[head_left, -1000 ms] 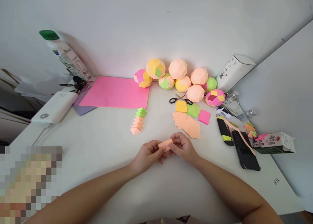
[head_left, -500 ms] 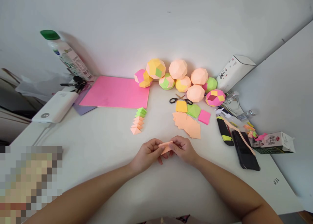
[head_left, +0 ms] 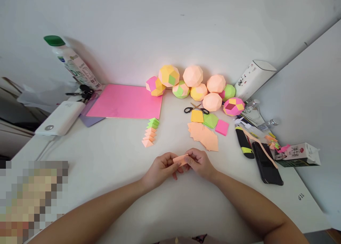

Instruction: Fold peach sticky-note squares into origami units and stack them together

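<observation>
Between my two hands is a small peach sheet of paper (head_left: 180, 160), folded into a narrow strip. My left hand (head_left: 161, 168) pinches its left end, while my right hand (head_left: 200, 163) grips the right end with the thumb on top. Fingers hide part of the paper's underside. Just beyond lie fanned peach paper squares (head_left: 204, 135), with yellow (head_left: 197, 116), green (head_left: 210, 120) and pink (head_left: 222, 127) squares behind them. To the left of these stands a row of folded green and peach paper pieces (head_left: 150, 133).
Several faceted paper balls (head_left: 193, 76) are piled against the wall. Black-handled scissors (head_left: 196, 109) lie before them. A pink board (head_left: 125, 102), white power bank (head_left: 60, 118) and spray bottle (head_left: 74, 66) are at left. A box cutter (head_left: 244, 142), black phone (head_left: 267, 163) and milk carton (head_left: 298, 154) are at right.
My hands stay almost in place on the peach paper, with the left thumb slid slightly down off its face. The view has shifted a little.
</observation>
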`<state>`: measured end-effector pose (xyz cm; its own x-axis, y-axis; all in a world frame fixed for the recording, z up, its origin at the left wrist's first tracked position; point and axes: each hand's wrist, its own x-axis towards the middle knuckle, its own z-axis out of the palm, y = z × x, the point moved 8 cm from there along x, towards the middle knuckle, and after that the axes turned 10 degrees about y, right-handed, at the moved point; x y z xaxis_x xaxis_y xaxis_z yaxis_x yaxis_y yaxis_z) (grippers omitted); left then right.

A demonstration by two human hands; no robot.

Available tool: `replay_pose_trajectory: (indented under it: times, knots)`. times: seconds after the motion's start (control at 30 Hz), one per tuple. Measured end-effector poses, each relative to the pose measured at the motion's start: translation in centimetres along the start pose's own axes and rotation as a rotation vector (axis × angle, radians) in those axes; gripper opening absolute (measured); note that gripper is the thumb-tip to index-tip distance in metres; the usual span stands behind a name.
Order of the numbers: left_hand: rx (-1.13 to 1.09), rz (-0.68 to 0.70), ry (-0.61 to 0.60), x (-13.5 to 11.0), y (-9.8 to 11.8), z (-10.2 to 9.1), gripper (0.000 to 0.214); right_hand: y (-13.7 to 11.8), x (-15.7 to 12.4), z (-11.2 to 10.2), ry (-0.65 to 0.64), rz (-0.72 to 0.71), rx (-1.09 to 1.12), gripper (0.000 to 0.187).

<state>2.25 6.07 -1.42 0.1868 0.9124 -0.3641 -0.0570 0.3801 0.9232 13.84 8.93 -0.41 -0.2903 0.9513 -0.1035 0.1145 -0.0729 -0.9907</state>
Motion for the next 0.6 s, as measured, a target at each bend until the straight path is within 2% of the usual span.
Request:
replay_pose_trajectory:
  times: [0.6]
  knots:
    - [0.019,0.04,-0.007,0.11,0.6,0.09,0.037,-0.3,-0.21,0.14,0.0,-0.008,0.019,0.021]
